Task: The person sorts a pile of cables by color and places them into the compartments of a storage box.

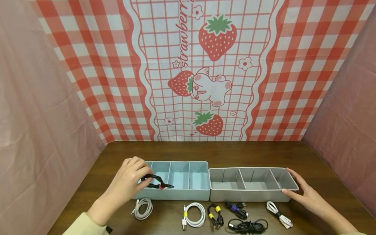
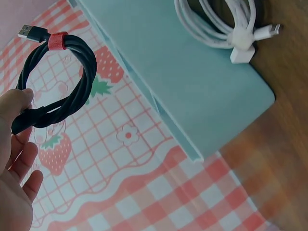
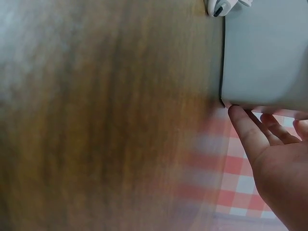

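In the head view my left hand (image 1: 130, 177) pinches a coiled black USB cable (image 2: 88, 72) between thumb and fingers, above the left part of a light blue divided box (image 1: 181, 194). A red strap (image 2: 57, 41) binds the coil near its metal USB plug. My right hand (image 1: 306, 193) rests on the right end of a grey divided box (image 1: 249, 196), thumb at the front corner and fingers toward the back corner. Its fingers look fairly straight against the end wall in the right wrist view. The visible compartments of both boxes hold nothing; my left hand hides the blue box's left end.
In front of the boxes lie a grey-white coiled cable (image 1: 143, 217), a white cable with yellow tie (image 1: 196, 225), a short black cable with yellow ties (image 1: 220, 218), a purple-tied black cable (image 1: 236, 208), a loose black coil (image 1: 248, 227) and a black-tied white cable (image 1: 283, 219).
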`<act>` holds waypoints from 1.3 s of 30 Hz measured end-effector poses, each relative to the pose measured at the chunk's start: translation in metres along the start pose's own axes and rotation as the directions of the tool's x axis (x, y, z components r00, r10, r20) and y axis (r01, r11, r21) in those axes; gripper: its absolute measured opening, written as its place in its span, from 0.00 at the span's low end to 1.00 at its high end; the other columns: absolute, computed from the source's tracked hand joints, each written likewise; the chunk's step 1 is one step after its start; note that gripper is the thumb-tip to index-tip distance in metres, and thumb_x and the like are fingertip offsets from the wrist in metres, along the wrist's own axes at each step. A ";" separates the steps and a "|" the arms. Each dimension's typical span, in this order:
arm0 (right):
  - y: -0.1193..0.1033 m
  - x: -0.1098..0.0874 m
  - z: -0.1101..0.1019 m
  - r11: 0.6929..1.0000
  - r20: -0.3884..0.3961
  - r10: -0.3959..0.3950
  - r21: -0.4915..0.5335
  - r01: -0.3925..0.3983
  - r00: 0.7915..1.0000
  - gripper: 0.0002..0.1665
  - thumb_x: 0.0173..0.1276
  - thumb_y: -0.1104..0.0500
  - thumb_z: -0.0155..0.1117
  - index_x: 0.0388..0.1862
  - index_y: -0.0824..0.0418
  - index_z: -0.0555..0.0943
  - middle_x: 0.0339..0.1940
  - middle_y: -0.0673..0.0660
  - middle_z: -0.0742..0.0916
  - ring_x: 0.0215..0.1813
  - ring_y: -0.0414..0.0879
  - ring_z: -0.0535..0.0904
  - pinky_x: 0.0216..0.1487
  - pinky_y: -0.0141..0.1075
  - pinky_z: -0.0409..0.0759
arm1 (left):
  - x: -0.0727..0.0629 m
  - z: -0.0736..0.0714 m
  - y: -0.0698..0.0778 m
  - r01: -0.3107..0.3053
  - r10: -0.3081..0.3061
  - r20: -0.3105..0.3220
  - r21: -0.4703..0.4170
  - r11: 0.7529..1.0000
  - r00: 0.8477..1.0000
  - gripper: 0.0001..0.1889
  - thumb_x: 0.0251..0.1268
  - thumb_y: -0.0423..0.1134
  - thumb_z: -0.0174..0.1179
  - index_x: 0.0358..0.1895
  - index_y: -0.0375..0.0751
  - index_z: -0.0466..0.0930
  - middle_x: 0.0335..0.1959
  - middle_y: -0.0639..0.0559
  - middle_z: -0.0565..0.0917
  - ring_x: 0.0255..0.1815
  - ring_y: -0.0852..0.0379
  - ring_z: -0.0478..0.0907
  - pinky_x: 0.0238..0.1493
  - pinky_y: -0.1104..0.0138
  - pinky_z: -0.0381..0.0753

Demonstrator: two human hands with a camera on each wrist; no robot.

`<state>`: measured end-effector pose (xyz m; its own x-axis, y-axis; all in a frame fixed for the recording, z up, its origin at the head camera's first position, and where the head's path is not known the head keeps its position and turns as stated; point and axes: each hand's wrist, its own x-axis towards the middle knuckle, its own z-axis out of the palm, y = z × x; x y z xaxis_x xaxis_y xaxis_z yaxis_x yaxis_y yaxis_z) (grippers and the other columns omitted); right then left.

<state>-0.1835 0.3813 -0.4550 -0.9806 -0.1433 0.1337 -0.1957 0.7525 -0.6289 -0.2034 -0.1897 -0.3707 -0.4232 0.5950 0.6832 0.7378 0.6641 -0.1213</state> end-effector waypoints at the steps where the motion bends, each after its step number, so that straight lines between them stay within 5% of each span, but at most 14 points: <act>1: 0.000 0.000 0.000 1.000 -0.003 -0.002 0.001 0.002 1.000 0.48 0.67 0.52 0.61 0.77 0.50 0.44 0.68 0.69 0.64 0.54 0.19 0.57 0.41 0.23 0.67 | 0.000 -0.001 -0.002 0.005 -0.005 0.001 -0.003 1.000 1.000 0.13 0.39 0.36 0.76 0.29 0.47 0.81 0.31 0.57 0.78 0.36 0.57 0.72 0.38 0.60 0.71; 7: -0.001 0.000 0.000 1.000 -0.005 -0.013 0.025 0.013 1.000 0.48 0.67 0.53 0.61 0.77 0.53 0.45 0.67 0.69 0.64 0.52 0.16 0.55 0.41 0.21 0.67 | 0.001 -0.006 -0.011 0.029 -0.029 0.003 -0.009 1.000 1.000 0.11 0.43 0.35 0.73 0.31 0.45 0.81 0.32 0.56 0.78 0.36 0.56 0.72 0.36 0.60 0.71; 21: 0.000 -0.001 0.000 1.000 0.014 0.016 0.018 -0.017 1.000 0.48 0.68 0.52 0.60 0.77 0.52 0.43 0.68 0.69 0.63 0.53 0.18 0.56 0.41 0.23 0.68 | 0.001 -0.012 -0.026 0.117 -0.107 -0.108 0.095 0.989 0.988 0.13 0.37 0.33 0.76 0.28 0.44 0.81 0.28 0.53 0.78 0.34 0.51 0.72 0.35 0.56 0.68; 39: 0.001 0.000 0.002 0.999 -0.006 -0.010 0.045 0.010 1.000 0.48 0.67 0.54 0.61 0.77 0.55 0.45 0.66 0.69 0.65 0.51 0.16 0.56 0.41 0.20 0.67 | -0.006 -0.004 -0.039 0.312 -0.297 -0.113 0.154 0.938 0.948 0.09 0.43 0.36 0.72 0.26 0.44 0.79 0.25 0.51 0.77 0.31 0.49 0.70 0.35 0.57 0.65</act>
<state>-0.1838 0.3807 -0.4567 -0.9786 -0.1466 0.1447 -0.2058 0.7215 -0.6611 -0.2273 -0.2213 -0.3670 -0.5613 0.3159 0.7649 0.4787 0.8779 -0.0112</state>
